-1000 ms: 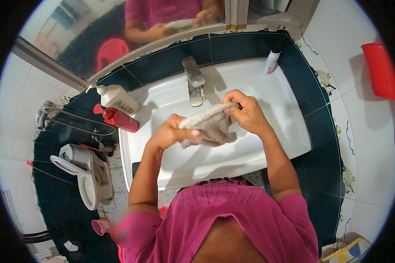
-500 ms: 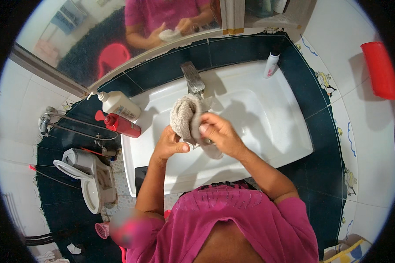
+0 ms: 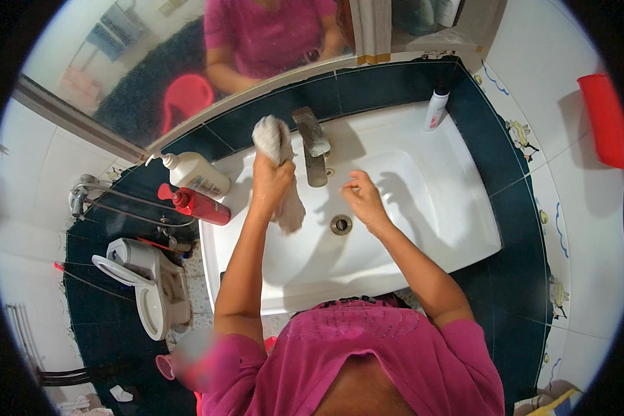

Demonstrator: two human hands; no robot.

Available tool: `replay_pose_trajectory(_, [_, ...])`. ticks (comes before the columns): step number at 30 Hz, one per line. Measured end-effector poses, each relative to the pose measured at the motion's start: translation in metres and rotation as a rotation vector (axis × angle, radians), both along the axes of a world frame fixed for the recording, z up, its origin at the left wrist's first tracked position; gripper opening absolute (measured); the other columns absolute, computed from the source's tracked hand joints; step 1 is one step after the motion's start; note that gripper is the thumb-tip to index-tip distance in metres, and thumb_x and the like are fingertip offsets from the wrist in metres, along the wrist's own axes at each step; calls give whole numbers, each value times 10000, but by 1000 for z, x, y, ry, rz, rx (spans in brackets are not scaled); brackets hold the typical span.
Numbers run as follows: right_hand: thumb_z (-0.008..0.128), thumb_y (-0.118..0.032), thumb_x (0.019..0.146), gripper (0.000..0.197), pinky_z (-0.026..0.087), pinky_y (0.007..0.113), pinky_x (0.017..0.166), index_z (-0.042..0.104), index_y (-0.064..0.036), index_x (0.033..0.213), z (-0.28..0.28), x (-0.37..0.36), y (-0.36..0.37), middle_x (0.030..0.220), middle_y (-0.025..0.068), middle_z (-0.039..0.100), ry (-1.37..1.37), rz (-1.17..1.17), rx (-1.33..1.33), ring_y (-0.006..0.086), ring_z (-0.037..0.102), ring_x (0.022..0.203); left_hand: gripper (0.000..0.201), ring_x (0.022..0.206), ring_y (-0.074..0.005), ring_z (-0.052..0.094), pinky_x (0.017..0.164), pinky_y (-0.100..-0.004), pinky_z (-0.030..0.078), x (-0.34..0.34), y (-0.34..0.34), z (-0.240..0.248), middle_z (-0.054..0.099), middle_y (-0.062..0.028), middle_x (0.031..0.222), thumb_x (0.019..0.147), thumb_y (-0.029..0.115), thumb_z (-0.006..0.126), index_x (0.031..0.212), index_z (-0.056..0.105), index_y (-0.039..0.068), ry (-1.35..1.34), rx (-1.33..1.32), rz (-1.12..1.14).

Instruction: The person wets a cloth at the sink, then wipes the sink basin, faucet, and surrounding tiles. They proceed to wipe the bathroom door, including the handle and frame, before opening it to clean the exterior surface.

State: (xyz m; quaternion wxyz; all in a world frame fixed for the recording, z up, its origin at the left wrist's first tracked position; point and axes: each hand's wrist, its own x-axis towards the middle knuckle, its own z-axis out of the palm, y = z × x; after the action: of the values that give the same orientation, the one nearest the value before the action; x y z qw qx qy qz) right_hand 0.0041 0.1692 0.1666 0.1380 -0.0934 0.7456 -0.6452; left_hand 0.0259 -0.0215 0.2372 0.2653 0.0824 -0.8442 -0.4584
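Observation:
My left hand is closed round the middle of a greyish-white cloth and holds it above the left part of the white sink. One bunched end of the cloth sticks up past my fist, beside the grey metal faucet; the other end hangs down below. Over the basin, right of the faucet and drain, my right hand is empty, its fingers loosely bent and apart. It touches neither the cloth nor the faucet.
A cream pump bottle and a red pump bottle stand at the sink's left edge. A white spray can occupies its far right corner. A mirror lies beyond the sink, a toilet to the left, a red holder on the right wall.
Both hands were on the bundled cloth before the faucet. My right hand has let go and moved right; my left hand has carried the cloth left and away from me, uncovering the drain.

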Motion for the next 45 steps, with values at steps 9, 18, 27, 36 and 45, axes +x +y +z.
replay_pose_trajectory(9, [659, -361, 749, 616, 468, 369, 716, 413, 9, 1175, -14, -13, -41, 882, 142, 604, 91, 127, 269, 289, 597, 812, 451, 878, -408, 591, 741, -438, 497, -71, 0, 23, 366, -324, 1237, 660, 22, 566, 1107, 529, 67, -523, -854, 15])
replay_pose_trajectory(18, [715, -317, 709, 540, 479, 379, 663, 498, -9, 1096, -23, -21, -44, 796, 109, 638, 33, 63, 288, 257, 624, 749, 279, 728, -345, 616, 617, -409, 512, -29, 22, 11, 454, -207, 1044, 591, 32, 642, 866, 639, 83, -378, -885, -137])
replay_pose_trajectory(27, [725, -394, 691, 622, 474, 372, 696, 500, -16, 1131, -23, -22, -42, 839, 107, 640, -23, 74, 370, 257, 622, 779, 324, 793, -396, 576, 664, -443, 481, 10, 12, 17, 471, -210, 1066, 626, -18, 564, 917, 635, 106, -272, -664, -219])
replay_pose_trajectory(36, [715, -428, 681, 688, 467, 372, 716, 472, 11, 1150, -17, -20, -41, 847, 122, 630, 4, 59, 365, 273, 609, 808, 330, 845, -386, 604, 719, -430, 504, -70, 1, 23, 415, -254, 1185, 648, 30, 589, 974, 589, 78, -453, -867, 40])
replay_pose_trajectory(45, [730, -405, 668, 681, 456, 383, 741, 463, -7, 1150, -24, -25, -42, 844, 98, 645, -28, 62, 360, 272, 616, 832, 282, 792, -354, 594, 650, -428, 498, -25, 13, 8, 445, -202, 1069, 609, 20, 596, 867, 649, 120, -396, -827, -209])
